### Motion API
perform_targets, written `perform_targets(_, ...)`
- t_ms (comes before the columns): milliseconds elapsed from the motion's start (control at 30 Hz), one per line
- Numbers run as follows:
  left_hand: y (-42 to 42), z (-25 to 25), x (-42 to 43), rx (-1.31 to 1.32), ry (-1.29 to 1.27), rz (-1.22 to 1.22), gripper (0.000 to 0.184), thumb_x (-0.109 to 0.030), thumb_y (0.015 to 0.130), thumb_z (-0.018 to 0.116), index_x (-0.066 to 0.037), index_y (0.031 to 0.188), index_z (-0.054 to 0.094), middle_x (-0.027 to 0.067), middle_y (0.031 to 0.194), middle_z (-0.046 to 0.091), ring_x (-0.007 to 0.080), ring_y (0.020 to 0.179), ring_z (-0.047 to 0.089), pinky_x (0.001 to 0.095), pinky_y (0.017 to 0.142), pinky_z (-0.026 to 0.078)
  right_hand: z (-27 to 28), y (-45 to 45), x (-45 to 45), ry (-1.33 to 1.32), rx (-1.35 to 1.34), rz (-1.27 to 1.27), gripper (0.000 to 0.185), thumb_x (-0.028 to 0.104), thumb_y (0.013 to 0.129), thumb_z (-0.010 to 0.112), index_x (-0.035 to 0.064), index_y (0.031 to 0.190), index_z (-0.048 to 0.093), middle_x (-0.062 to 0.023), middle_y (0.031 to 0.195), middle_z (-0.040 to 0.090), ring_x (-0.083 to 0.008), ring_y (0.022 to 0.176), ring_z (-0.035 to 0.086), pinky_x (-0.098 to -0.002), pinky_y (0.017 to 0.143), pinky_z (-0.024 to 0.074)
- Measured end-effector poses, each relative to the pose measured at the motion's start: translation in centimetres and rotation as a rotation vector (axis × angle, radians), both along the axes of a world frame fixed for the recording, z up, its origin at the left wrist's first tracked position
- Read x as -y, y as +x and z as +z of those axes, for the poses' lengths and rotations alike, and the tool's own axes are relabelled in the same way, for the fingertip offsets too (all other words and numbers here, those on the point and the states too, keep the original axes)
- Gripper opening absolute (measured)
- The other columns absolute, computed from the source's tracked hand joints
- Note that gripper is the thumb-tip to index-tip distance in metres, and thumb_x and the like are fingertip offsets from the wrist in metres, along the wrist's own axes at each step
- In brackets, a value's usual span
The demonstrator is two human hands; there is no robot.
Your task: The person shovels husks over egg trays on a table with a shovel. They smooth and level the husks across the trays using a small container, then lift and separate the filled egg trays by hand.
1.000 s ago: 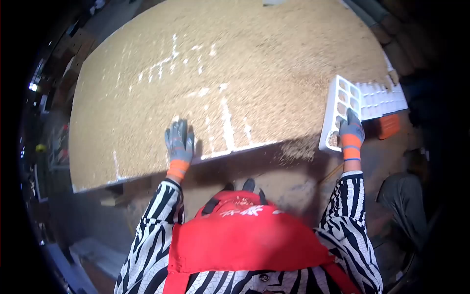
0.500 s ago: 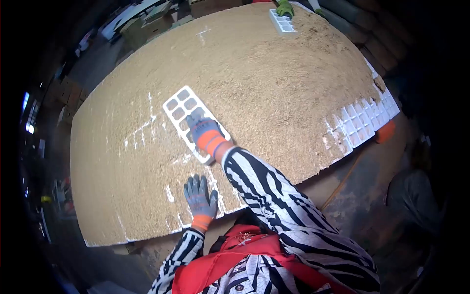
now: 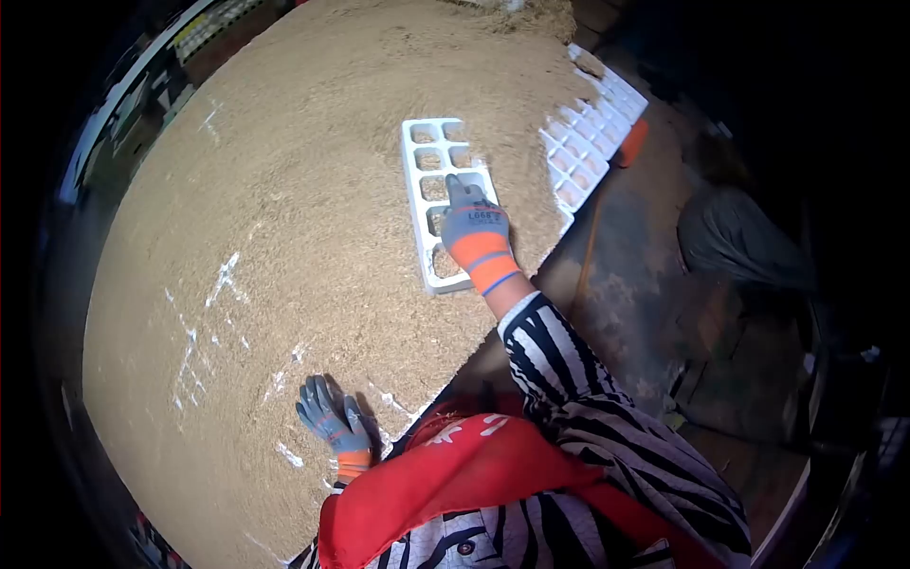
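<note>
Surface: wide table top under a near-continuous layer of tan loose material (image 3: pixel 313 171), grain- or husk-like, too fine to say which. White shows through in thin streaks (image 3: pixel 227 280), mostly lower left and around the left hand (image 3: pixel 335 422). Far right edge is uncovered: white edge trays (image 3: pixel 580 156), compartments partly filled with the same tan stuff. Rougher pile (image 3: pixel 536 17) at the top of the view.

Loose tray (image 3: pixel 414 209), white, two columns of cells, sits over the layer right of centre, well short of the edge trays. Tan visible in its cells; can't tell if that's fill or the layer seen through. Right hand, gloved (image 3: pixel 476 223), grips it along its right side, fingers bent onto the dividers, covering several cells. Left hand, gloved, is flat and unclenched, palm down on the layer near the front edge, holding nothing.

Room: dim, black at the corners. Stained floor (image 3: pixel 616 256) right of the table, orange object (image 3: pixel 633 142) just beside the edge trays, grey bundle (image 3: pixel 739 237) further right, unclear. Upper left too blurred to read.
</note>
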State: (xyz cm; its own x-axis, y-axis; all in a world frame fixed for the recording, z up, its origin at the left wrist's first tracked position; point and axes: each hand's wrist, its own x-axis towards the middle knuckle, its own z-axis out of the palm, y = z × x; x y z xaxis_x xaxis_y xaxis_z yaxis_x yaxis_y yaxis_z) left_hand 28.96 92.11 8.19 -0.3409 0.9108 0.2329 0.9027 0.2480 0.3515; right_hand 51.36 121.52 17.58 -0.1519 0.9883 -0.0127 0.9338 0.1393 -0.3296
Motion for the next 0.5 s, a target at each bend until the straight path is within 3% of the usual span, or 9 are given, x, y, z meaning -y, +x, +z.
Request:
perform_targets(100, -0.1, 0.5, -3.0, 0.011, 0.067, -0.063, 0.055, -0.028, 0.091, 0.046, -0.001, 0.137, 0.035, 0.0179, 0.142, 0.035, 0.0351, 0.133, 0.027, 0.0497, 0.110, 0.012, 2.2, 0.7, 4.9, -0.075, 0.019, 0.048, 0.054, 0.017, 0.081, 0.056, 0.0094, 0.132, 0.042, -0.0150, 0.116, 0.056, -0.0295, 0.101, 0.059, -0.0379, 0.082, 0.0491)
perform_targets(200, -1.9, -0.6, -5.1, 0.024, 0.148, -0.007, 0.050, -0.027, 0.095, 0.042, -0.001, 0.137, 0.036, 0.0163, 0.141, 0.038, 0.0330, 0.132, 0.031, 0.0454, 0.110, 0.016, -3.4, -1.2, 12.1, 0.113, 0.094, 0.536, 0.055, 0.019, 0.082, 0.054, 0.0126, 0.135, 0.040, -0.0139, 0.114, 0.055, -0.0267, 0.094, 0.059, -0.0401, 0.073, 0.0510)
perform_targets(233, -2.2, -0.1, -5.8, 0.055, 0.174, 0.047, 0.049, -0.027, 0.095, 0.043, 0.001, 0.135, 0.038, 0.0183, 0.137, 0.042, 0.0343, 0.129, 0.035, 0.0447, 0.109, 0.021, -2.5, -1.7, 13.6, 0.067, 0.066, 0.730, 0.055, 0.020, 0.082, 0.053, 0.0140, 0.136, 0.039, -0.0122, 0.115, 0.055, -0.0255, 0.091, 0.058, -0.0404, 0.071, 0.0514)
perform_targets(300, -3.1, -0.1, -6.7, 0.218, 0.206, 0.206, 0.049, -0.028, 0.095, 0.044, 0.002, 0.134, 0.040, 0.0203, 0.134, 0.045, 0.0353, 0.125, 0.039, 0.0435, 0.106, 0.025, -1.3, -0.8, 14.1, -0.062, 0.113, 0.791, 0.054, 0.023, 0.083, 0.052, 0.0156, 0.136, 0.039, -0.0090, 0.112, 0.054, -0.0248, 0.089, 0.057, -0.0400, 0.070, 0.0514)
perform_targets(400, -3.5, -0.8, -7.1, 0.170, 0.202, 0.170, 0.049, -0.027, 0.095, 0.045, 0.002, 0.134, 0.040, 0.0202, 0.133, 0.046, 0.0346, 0.124, 0.040, 0.0429, 0.105, 0.026, -1.9, 3.8, 9.8, 0.095, 0.166, 0.576, 0.057, 0.019, 0.080, 0.052, 0.0154, 0.135, 0.040, -0.0085, 0.117, 0.055, -0.0239, 0.085, 0.059, -0.0372, 0.071, 0.0510)
perform_targets(433, -3.0, -0.4, -7.4, 0.162, 0.201, 0.156, 0.049, -0.027, 0.095, 0.045, 0.002, 0.134, 0.040, 0.0196, 0.133, 0.046, 0.0342, 0.125, 0.039, 0.0430, 0.105, 0.026, -1.0, 6.0, 7.5, -0.005, 0.231, 0.441, 0.055, 0.013, 0.079, 0.051, 0.0172, 0.134, 0.044, -0.0126, 0.104, 0.059, -0.0293, 0.087, 0.059, -0.0389, 0.072, 0.0508)
perform_targets(467, -2.1, 0.3, -7.5, 0.117, 0.140, 0.112, 0.050, -0.027, 0.094, 0.045, 0.001, 0.135, 0.039, 0.0175, 0.135, 0.045, 0.0329, 0.126, 0.038, 0.0417, 0.106, 0.024, 0.6, 8.7, 5.5, 0.000, 0.295, 0.387, 0.057, 0.010, 0.077, 0.051, 0.0171, 0.133, 0.045, -0.0108, 0.100, 0.060, -0.0292, 0.088, 0.059, -0.0392, 0.072, 0.0509)
perform_targets(500, -1.1, -0.5, -7.8, 0.101, 0.145, 0.099, 0.049, -0.027, 0.094, 0.045, -0.001, 0.135, 0.039, 0.0154, 0.136, 0.044, 0.0310, 0.127, 0.037, 0.0422, 0.108, 0.022, -2.9, 12.1, 1.8, 0.194, 0.176, 0.382, 0.059, 0.009, 0.076, 0.051, 0.0186, 0.133, 0.045, -0.0104, 0.095, 0.061, -0.0305, 0.085, 0.060, -0.0404, 0.073, 0.0506)
